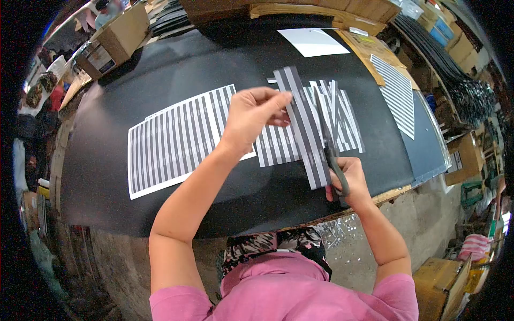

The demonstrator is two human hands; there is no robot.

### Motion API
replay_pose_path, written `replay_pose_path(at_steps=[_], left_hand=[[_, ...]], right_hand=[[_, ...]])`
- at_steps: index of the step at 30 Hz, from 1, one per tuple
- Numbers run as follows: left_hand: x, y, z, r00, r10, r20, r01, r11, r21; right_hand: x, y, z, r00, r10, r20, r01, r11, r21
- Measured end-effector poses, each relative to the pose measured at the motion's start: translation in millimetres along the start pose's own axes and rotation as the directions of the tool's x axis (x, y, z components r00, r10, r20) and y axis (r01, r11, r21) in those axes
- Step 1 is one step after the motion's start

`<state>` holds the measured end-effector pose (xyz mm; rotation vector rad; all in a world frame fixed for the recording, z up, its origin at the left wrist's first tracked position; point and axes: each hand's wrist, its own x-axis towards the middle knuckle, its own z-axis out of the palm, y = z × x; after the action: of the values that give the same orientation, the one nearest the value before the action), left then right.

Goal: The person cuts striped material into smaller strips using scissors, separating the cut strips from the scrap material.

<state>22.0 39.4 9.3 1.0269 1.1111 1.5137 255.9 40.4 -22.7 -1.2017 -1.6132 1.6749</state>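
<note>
My left hand [259,115] pinches the edge of a striped paper strip [302,125], printed in black and grey bands, and holds it up over the table. In my right hand [349,182] is a pair of scissors [339,174], its dark handles round my fingers. The blades point away from me, right along the strip's right edge. Under and behind the strip lie loose cut strips [342,117] and a striped piece [273,147]. Left of my left hand a larger striped sheet [176,142] rests flat on the table.
The black table [107,176] fills the middle. At its back lies a white sheet [316,43]; at the right, another striped sheet [396,93] sits on cardboard. Cardboard boxes [120,40] stand along the far edge. Paper scraps [348,232] litter the floor below the front edge.
</note>
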Motion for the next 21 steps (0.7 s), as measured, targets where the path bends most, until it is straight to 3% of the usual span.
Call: replay_pose_path(at_steps=[2, 6, 11, 13, 15, 17, 19, 21], left_hand=[[4, 11, -9, 0.994, 0.090, -0.057, -0.090, 0.996, 0.009], [11, 21, -25, 0.985, 0.129, -0.115, -0.124, 0.991, 0.055], [10, 6, -20, 0.998, 0.031, -0.058, -0.028, 0.998, 0.049], [7, 3, -15, 0.999, 0.011, -0.050, -0.009, 0.999, 0.045], [7, -1, -11, 0.999, -0.009, -0.052, 0.011, 1.000, 0.025], [8, -2, -9, 0.999, -0.023, -0.047, 0.023, 1.000, 0.005], [4, 2, -2, 0.988, -0.143, 0.052, 0.144, 0.990, -0.012], [-7, 2, 10, 0.965, -0.201, 0.169, 0.175, 0.972, 0.155]], right_hand=[[-6, -5, 0, 0.998, 0.040, 0.057, -0.043, 0.998, 0.045], [-14, -16, -1, 0.985, 0.109, 0.136, -0.129, 0.980, 0.152], [-5, -23, 8, 0.975, 0.170, 0.140, -0.207, 0.923, 0.324], [-2, -26, 12, 0.996, 0.054, 0.064, -0.068, 0.968, 0.241], [2, -22, 12, 0.994, 0.079, 0.069, -0.097, 0.946, 0.310], [4, -23, 12, 1.000, -0.028, 0.013, 0.022, 0.940, 0.340], [7, -25, 7, 0.996, -0.072, -0.051, 0.084, 0.949, 0.305], [7, -28, 4, 0.987, -0.118, -0.113, 0.144, 0.953, 0.266]])
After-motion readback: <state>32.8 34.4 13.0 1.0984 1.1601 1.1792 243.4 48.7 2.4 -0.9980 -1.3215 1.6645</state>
